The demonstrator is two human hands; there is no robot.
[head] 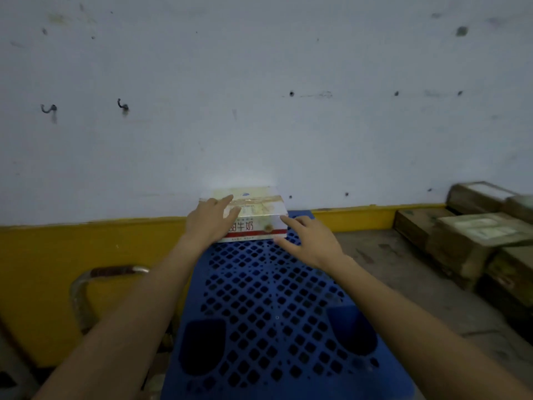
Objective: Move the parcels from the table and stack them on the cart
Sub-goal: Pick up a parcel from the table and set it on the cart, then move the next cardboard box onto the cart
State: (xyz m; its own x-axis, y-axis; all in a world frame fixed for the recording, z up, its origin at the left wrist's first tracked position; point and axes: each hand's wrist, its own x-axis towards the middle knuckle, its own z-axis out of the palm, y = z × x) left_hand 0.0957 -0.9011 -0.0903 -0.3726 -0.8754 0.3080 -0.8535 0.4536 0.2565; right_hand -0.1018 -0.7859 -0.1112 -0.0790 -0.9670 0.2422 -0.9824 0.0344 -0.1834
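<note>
A white carton with red print and tape across its top sits at the far end of the blue perforated cart deck, against the wall. My left hand lies with straight fingers on the carton's left top corner. My right hand hovers beside the carton's right front corner, fingers straight, its fingertips at the edge. Neither hand grips the carton.
Several brown parcels are piled at the right on the concrete floor. The cart's metal handle curves at the lower left. A white wall with a yellow base band stands directly behind the cart.
</note>
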